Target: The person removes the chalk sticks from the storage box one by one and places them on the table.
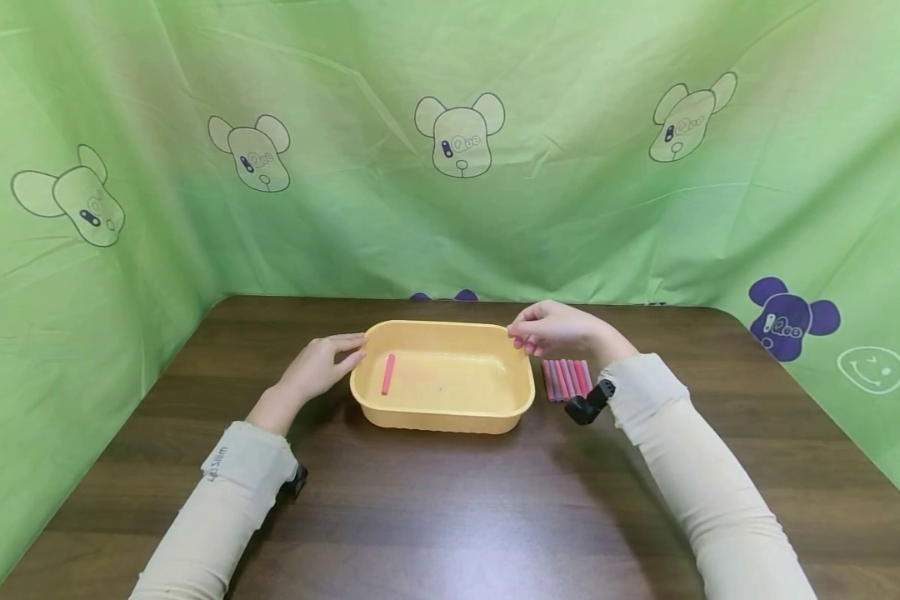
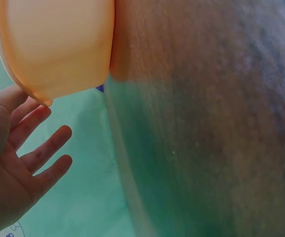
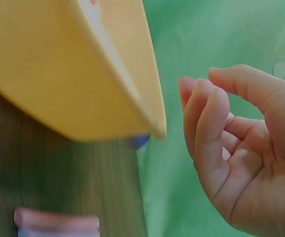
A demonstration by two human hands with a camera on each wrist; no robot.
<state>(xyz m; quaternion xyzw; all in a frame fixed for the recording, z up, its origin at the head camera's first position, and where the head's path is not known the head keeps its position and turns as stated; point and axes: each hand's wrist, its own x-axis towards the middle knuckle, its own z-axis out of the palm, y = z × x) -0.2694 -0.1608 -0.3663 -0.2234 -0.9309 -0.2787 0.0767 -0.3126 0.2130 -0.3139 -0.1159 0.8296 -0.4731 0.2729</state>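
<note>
A yellow plastic basin (image 1: 438, 421) stands mid-table. One pinkish-red, chalk-like stick (image 1: 387, 374) lies inside it, near the left end. My left hand (image 1: 318, 367) is at the basin's left end, its fingertips touching the rim; in the left wrist view the rim hides part of the fingers, and the others spread loosely. Over the far right corner of the basin is my right hand (image 1: 551, 327), fingers loosely bent and thumb close to the fingertips. The right wrist view shows nothing between those fingers (image 3: 209, 123). Several pink and purplish sticks (image 1: 567, 380) lie side by side right of the basin.
The brown wooden table (image 1: 420, 517) carries the basin and sticks. Green curtain (image 1: 360, 225) with cartoon bear prints hangs behind and along both sides. Black wrist cameras (image 1: 590, 402) are strapped near the light sleeves; the right one is close to the row of sticks.
</note>
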